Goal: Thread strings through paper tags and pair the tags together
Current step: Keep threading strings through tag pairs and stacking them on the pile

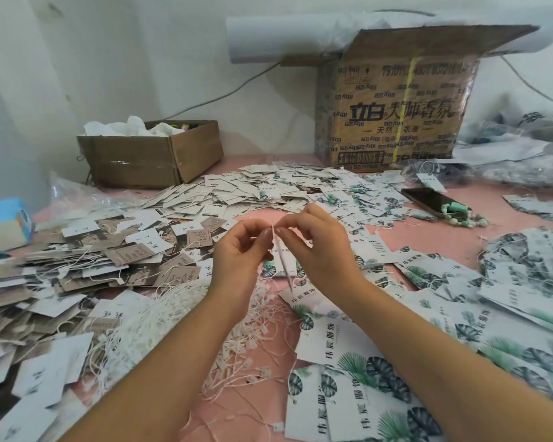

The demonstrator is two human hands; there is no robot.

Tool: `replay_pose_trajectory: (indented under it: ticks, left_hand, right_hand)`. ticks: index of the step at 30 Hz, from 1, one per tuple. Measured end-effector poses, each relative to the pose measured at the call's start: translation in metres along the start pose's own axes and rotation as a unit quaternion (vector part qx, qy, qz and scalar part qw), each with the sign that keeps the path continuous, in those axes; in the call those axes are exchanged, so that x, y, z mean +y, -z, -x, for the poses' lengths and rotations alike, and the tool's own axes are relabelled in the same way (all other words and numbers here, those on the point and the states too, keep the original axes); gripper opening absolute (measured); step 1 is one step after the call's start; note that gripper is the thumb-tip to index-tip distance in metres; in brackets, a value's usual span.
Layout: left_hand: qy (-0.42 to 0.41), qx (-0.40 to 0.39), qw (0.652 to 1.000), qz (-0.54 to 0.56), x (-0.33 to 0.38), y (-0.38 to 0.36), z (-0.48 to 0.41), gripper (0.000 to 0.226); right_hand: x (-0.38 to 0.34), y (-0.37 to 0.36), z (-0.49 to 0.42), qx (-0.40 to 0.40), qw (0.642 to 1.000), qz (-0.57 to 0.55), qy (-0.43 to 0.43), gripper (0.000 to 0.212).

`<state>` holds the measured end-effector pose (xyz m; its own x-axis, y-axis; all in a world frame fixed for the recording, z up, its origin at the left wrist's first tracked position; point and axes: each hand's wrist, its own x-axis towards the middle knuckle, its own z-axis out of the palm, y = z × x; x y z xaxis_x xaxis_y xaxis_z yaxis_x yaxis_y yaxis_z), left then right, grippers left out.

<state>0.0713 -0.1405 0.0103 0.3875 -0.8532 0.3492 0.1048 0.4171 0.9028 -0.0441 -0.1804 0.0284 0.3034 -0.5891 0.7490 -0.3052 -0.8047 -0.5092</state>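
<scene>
Pinching thin white paper tag (284, 261) edge-on at top: left hand (240, 250), right hand (313, 247), fingers curled.

Your worktop (444, 244) is covered in salmon pink. To your right, the leaf tags (358, 400) are white, printed with green palm fronds, dark teal broad leaves and black characters. To your left, the kraft tags (131, 253) mix brown card with dark lettering and white faces with black brush marks. The strings (173, 301) are off-white. The held tag (283, 256) shows a white edge. The small box (147, 161) is plain brown; the large box (393, 122) is brown with black lettering and a yellow strap. The phone (428, 200) is black, the beads (463, 215) pale green and white, the carton (4, 215) light blue.
</scene>
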Motion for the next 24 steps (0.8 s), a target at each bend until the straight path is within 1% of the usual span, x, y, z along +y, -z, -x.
replay_pose_trajectory:
  ticks: [2, 4, 6, 8, 11, 13, 15, 17, 18, 19, 21, 24]
  left_hand:
    - [0.011, 0.001, 1.0, -0.004, 0.001, 0.0, -0.001, 0.018]
    - [0.021, 0.013, 1.0, 0.009, 0.003, 0.004, -0.003, 0.023]
    - [0.027, 0.029, 0.999, 0.025, 0.004, 0.009, -0.005, 0.022]
    - [0.032, 0.05, 0.996, 0.061, 0.007, 0.014, -0.009, 0.018]
    - [0.065, 0.102, 0.98, 0.16, 0.011, 0.021, -0.014, 0.012]
    - [0.074, 0.128, 0.973, 0.18, 0.013, 0.024, -0.016, 0.012]
    - [0.066, 0.145, 0.973, 0.164, 0.014, 0.026, -0.016, 0.01]
    - [0.06, 0.153, 0.975, 0.152, 0.016, 0.026, -0.015, 0.003]
    - [0.058, 0.153, 0.975, 0.152, 0.017, 0.026, -0.014, 0.007]
    - [0.058, 0.15, 0.975, 0.156, 0.019, 0.026, -0.014, 0.013]
    - [0.054, 0.145, 0.976, 0.155, 0.022, 0.026, -0.014, 0.012]
    - [0.041, 0.12, 0.986, 0.103, 0.025, 0.025, -0.013, 0.014]
  right_hand:
    - [0.001, 0.001, -0.002, -0.029, 1.0, 0.003, -0.001, 0.008]
    - [0.002, 0.003, -0.005, -0.071, 0.997, -0.004, -0.019, 0.006]
    - [0.006, 0.007, -0.007, -0.117, 0.99, -0.028, -0.071, 0.006]
    - [0.011, 0.012, -0.01, -0.138, 0.98, -0.064, -0.126, 0.012]
    - [0.017, 0.022, -0.014, -0.135, 0.966, -0.1, -0.194, 0.017]
    - [0.02, 0.028, -0.016, -0.139, 0.956, -0.126, -0.228, 0.018]
    - [0.023, 0.034, -0.017, -0.149, 0.944, -0.148, -0.256, 0.014]
    - [0.026, 0.038, -0.018, -0.155, 0.935, -0.151, -0.281, 0.01]
    - [0.027, 0.04, -0.019, -0.151, 0.932, -0.153, -0.293, 0.01]
    - [0.029, 0.042, -0.02, -0.145, 0.929, -0.156, -0.303, 0.012]
    - [0.031, 0.044, -0.021, -0.129, 0.926, -0.169, -0.311, 0.02]
    - [0.031, 0.047, -0.022, -0.103, 0.925, -0.201, -0.306, 0.02]
